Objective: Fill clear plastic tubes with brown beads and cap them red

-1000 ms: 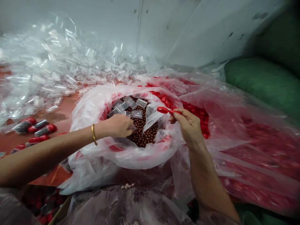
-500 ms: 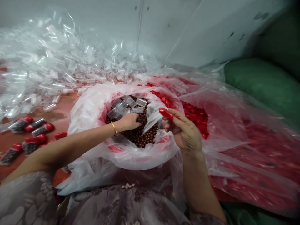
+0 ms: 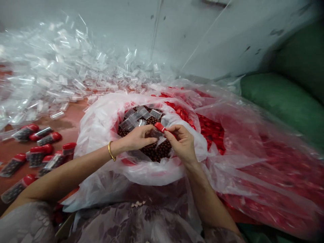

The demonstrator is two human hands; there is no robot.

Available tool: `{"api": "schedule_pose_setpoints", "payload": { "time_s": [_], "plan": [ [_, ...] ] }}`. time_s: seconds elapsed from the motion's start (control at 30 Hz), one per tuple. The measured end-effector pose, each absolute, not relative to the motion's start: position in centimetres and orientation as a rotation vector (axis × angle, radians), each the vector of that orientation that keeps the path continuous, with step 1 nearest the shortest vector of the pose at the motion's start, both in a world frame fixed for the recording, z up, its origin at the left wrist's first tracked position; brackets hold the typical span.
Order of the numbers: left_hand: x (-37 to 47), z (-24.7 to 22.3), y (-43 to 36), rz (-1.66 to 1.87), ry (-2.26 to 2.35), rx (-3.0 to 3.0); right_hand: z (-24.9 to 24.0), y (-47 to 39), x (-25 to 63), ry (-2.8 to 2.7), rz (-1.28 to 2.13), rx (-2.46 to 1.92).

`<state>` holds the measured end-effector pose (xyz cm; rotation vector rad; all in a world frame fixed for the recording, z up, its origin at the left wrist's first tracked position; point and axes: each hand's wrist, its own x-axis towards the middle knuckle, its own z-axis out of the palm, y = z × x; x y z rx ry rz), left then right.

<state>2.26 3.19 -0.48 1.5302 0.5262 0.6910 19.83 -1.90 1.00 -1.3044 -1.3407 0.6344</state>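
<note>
My left hand (image 3: 143, 136), with a gold bangle at the wrist, pinches a clear plastic tube (image 3: 157, 133) over the bag opening. My right hand (image 3: 181, 140) grips a red cap (image 3: 160, 127), which meets the tube's end. Beneath both hands lie brown beads (image 3: 154, 153) inside a white plastic bag (image 3: 98, 116) with its rim rolled out. Several empty clear tubes (image 3: 131, 119) rest on the beads at the back left of the opening. Whether the tube in my left hand has beads inside cannot be made out.
A large heap of clear tubes (image 3: 60, 67) covers the back left. Bead-filled tubes with red caps (image 3: 37, 155) lie on the orange surface (image 3: 73, 114) at left. Red caps (image 3: 212, 131) fill a clear bag at right, near a green sack (image 3: 280, 101).
My left hand has lifted from the beads with a clear tube. My right hand has moved left and down, bringing the red cap to the tube. The view has shifted slightly.
</note>
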Motion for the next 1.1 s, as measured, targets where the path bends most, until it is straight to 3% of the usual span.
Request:
{"api": "schedule_pose_setpoints", "payload": {
  "time_s": [0.2,0.63,1.1],
  "plan": [
    [2.2,-0.6,3.3,0.685,0.526,1.381,0.6,-1.9,20.3,-1.460,0.787,-1.316],
    [2.2,-0.3,3.1,0.646,0.572,1.481,-0.4,-2.2,20.3,-1.847,0.309,-1.294],
    [2.6,0.1,3.2,0.764,0.614,1.622,-0.2,-3.2,19.0,-1.946,0.156,-1.316]
  ]
}}
